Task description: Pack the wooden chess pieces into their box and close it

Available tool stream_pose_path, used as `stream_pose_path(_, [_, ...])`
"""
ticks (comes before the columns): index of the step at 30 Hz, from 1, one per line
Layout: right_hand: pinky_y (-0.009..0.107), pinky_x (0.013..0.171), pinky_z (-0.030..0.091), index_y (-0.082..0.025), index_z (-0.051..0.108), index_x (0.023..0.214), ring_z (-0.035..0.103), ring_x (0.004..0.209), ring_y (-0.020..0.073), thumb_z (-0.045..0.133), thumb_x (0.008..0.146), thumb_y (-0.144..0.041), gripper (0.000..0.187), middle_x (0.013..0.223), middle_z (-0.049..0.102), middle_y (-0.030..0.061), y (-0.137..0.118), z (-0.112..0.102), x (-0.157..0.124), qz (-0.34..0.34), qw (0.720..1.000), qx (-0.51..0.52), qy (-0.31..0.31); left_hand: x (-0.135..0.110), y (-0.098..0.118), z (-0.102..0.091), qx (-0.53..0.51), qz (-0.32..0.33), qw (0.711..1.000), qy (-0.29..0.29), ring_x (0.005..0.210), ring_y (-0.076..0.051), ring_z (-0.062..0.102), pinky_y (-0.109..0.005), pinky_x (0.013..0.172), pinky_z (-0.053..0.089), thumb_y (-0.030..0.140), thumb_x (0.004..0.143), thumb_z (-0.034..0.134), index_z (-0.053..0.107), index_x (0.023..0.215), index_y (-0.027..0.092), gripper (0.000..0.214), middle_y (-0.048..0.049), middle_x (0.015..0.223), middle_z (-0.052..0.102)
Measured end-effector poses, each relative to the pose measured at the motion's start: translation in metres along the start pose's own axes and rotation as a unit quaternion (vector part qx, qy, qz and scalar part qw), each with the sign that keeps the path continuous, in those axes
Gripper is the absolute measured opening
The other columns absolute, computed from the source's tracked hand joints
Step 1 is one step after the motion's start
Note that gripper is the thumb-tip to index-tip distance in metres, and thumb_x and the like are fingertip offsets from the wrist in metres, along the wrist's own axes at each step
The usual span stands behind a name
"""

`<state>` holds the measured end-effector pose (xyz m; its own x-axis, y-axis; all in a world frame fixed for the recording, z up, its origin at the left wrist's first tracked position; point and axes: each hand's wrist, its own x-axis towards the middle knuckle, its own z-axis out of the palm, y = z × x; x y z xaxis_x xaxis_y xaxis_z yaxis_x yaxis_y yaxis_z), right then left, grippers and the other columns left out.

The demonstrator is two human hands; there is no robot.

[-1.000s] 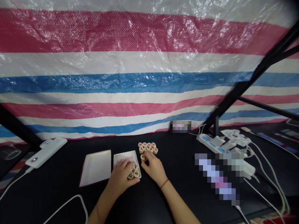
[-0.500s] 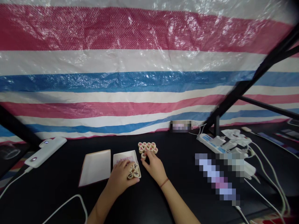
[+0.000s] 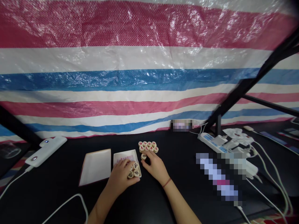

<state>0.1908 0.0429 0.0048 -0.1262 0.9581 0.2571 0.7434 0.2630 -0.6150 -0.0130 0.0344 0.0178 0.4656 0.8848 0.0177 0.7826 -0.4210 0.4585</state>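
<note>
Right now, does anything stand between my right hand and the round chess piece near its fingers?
Nothing visible does: the right hand touches the round xiangqi piece; the left hand is apart, over the white tray.

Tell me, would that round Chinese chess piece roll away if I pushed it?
The xiangqi piece by the right hand lies flat, so it would probably slide, not roll. On its round edge, it could likely roll away. Its thick disc shape looks sturdy, so it probably wouldn't break easily.
</note>
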Motion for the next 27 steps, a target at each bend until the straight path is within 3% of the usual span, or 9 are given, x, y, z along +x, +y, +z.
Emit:
stream_pose_path(7, [0.026,0.066,0.051,-0.025,0.058,0.112,0.066,0.073,0.0157,0.058,0.083,-0.021,0.029,0.108,0.068,0.0027,0.003,0.004,0.001,0.033,0.999,-0.008,0.008,0.000,-0.007,0.009,0.008,0.014,1.000,0.027,0.115,-0.033,0.055,-0.049,0.099,0.044,0.045,0.072,0.074,0.062,0.121,0.023,0.055,-0.0099,0.122,0.063])
stream_pose_path(14, [0.026,0.069,0.047,-0.021,0.062,0.106,0.060,0.072,0.0154,0.053,0.091,-0.032,0.021,0.086,0.064,0.0033,-0.009,-0.003,-0.001,0.003,0.998,0.025,0.064,0.001,-0.024,0.011,0.010,0.053,0.998,0.040,0.115,-0.032,0.055,-0.047,0.100,0.043,0.052,0.072,0.072,0.062,0.121,0.026,0.057,-0.0091,0.125,0.062])
stream_pose_path(18, [0.024,0.067,0.044,-0.020,0.063,0.113,0.057,0.067,0.0138,0.049,0.094,-0.037,0.029,0.075,0.061,0.0006,-0.020,0.000,-0.003,-0.027,0.997,0.077,-0.015,-0.001,-0.032,-0.004,-0.004,0.059,0.996,0.070,0.113,-0.029,0.056,-0.044,0.099,0.044,0.055,0.076,0.067,0.058,0.127,0.026,0.059,-0.0082,0.123,0.063])
stream_pose_path(21, [0.023,0.063,0.043,-0.020,0.064,0.117,0.057,0.063,0.0135,0.054,0.091,-0.044,0.036,0.070,0.060,-0.0012,-0.026,0.004,-0.004,-0.021,0.993,0.069,-0.093,-0.002,-0.034,-0.016,0.034,0.007,0.994,0.100,0.109,-0.025,0.056,-0.041,0.095,0.043,0.042,0.092,0.048,0.062,0.122,0.025,0.037,-0.0071,0.117,0.065])
stream_pose_path(24, [0.025,0.067,0.044,-0.020,0.064,0.118,0.060,0.068,0.0152,0.063,0.083,-0.048,0.045,0.077,0.064,0.0006,-0.030,0.004,-0.005,-0.003,0.993,0.048,-0.111,-0.002,-0.032,-0.021,0.095,-0.049,0.992,0.071,0.103,-0.024,0.055,-0.042,0.089,0.040,0.029,0.097,0.036,0.069,0.104,0.024,0.034,-0.0065,0.109,0.068])
stream_pose_path(27, [0.027,0.072,0.046,-0.019,0.063,0.120,0.063,0.076,0.0178,0.068,0.077,-0.047,0.052,0.087,0.068,0.0030,-0.033,0.003,-0.005,0.005,0.993,0.039,-0.112,-0.003,-0.029,-0.020,0.113,-0.067,0.990,0.047,0.103,-0.025,0.053,-0.042,0.085,0.037,0.028,0.096,0.039,0.070,0.093,0.023,0.032,-0.0069,0.104,0.068])
